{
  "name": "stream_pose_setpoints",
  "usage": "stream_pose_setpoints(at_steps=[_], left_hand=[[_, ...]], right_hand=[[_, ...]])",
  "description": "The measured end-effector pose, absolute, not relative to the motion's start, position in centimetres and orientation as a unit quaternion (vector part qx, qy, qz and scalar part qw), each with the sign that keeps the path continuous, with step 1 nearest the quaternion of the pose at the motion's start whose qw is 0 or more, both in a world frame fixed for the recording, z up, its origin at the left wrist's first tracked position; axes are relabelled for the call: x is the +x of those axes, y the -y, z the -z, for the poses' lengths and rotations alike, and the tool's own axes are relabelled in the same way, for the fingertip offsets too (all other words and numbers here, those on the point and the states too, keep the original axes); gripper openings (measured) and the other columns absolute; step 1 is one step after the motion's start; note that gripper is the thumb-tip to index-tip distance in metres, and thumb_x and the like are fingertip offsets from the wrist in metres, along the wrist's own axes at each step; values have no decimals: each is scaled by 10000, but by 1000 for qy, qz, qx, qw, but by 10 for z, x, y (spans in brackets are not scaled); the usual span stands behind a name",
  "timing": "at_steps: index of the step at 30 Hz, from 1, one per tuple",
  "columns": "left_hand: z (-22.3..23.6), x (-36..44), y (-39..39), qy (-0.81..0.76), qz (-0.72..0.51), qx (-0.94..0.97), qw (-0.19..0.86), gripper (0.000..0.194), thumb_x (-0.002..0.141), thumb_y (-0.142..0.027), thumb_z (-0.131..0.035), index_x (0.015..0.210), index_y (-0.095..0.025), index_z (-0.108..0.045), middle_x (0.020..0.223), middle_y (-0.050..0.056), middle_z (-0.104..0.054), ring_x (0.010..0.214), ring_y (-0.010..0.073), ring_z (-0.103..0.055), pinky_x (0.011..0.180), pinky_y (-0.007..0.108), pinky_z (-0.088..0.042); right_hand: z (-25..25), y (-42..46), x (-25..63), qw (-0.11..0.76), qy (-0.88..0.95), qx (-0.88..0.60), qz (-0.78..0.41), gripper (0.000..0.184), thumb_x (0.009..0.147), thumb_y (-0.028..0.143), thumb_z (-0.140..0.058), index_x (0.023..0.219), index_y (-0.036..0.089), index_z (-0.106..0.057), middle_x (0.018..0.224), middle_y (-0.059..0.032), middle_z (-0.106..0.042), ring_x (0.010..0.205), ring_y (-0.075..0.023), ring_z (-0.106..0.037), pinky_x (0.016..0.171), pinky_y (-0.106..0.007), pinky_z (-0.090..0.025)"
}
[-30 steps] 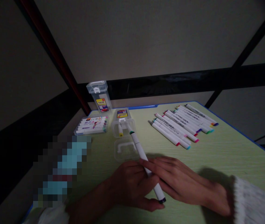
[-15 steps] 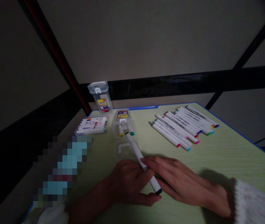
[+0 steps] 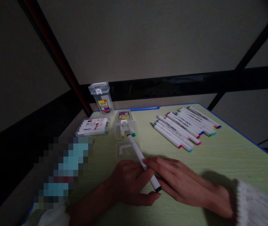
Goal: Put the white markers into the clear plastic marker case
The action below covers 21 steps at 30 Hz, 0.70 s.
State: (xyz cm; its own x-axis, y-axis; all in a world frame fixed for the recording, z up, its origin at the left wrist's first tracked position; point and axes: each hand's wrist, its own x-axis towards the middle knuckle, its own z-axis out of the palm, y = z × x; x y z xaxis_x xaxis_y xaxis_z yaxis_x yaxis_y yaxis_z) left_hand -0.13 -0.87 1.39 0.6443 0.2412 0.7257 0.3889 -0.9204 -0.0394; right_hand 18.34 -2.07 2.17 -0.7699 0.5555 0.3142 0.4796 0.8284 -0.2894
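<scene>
A white marker (image 3: 136,151) with dark ends slants across both hands, its far end pointing at the clear case. My left hand (image 3: 129,183) has its thumb pressed on the barrel, while the lower fingers reach under the near end. From the right, my right hand (image 3: 177,182) lays its fingertips against the same barrel. Just beyond the far end lies an open clear plastic case (image 3: 135,126) holding a yellow-ended marker (image 3: 122,131) and a green-ended marker (image 3: 132,131). The case's transparent lid (image 3: 117,152) rests on the table, partly behind the held marker.
Several white markers (image 3: 171,131) with coloured ends lie in a slanted row at the right. A closed flat marker pack (image 3: 93,126) is at the left, with an upright clear case (image 3: 104,99) behind it. A blue strip (image 3: 145,109) runs along the table's (image 3: 230,160) back edge.
The held marker's far end has shifted left, uncovering the green-ended marker in the case. Its near end has moved up and left. Both hands have stayed almost in place.
</scene>
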Motion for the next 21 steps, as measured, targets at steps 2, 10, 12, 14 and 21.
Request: stream_pose_setpoints(at_steps=[2,10,12,14,21], left_hand=[[-14,-1,9,175,386,-901,93,328,858,-353,-346,819,-102,-553,539,32,-600,435,143,-567,418,252,-432],[-14,-1,10,185,382,-900,96,279,825,-329,-384,805,-112,-559,536,27,-600,453,145,-578,435,254,-440],[-15,-1,10,188,383,-899,97,275,818,-324,-379,799,-117,-558,533,24,-603,447,148,-580,424,258,-442],[-16,-1,11,192,387,-897,94,272,810,-317,-376,810,-114,-557,533,24,-607,440,151,-581,414,261,-445],[-16,-3,11,205,398,-890,84,286,756,-274,-398,912,-87,-547,552,40,-622,428,164,-578,392,267,-455]], right_hand=[[-21,21,184,192,936,-277,-100,394,858,133,-360,1250,94,-377,1066,-142,-592,965,-228,-581,801,-391,-520],[-20,20,184,190,940,-272,-84,393,856,129,-370,1244,73,-376,1048,-149,-595,934,-236,-591,775,-390,-529],[-20,20,184,191,940,-271,-80,397,856,135,-374,1249,75,-369,1047,-148,-595,926,-236,-592,769,-393,-531],[-20,20,184,195,939,-273,-77,413,858,140,-372,1266,82,-349,1041,-142,-598,912,-234,-597,755,-394,-535],[-21,21,183,215,932,-285,-59,424,881,162,-324,1300,96,-326,1057,-155,-604,882,-223,-612,732,-376,-541]])
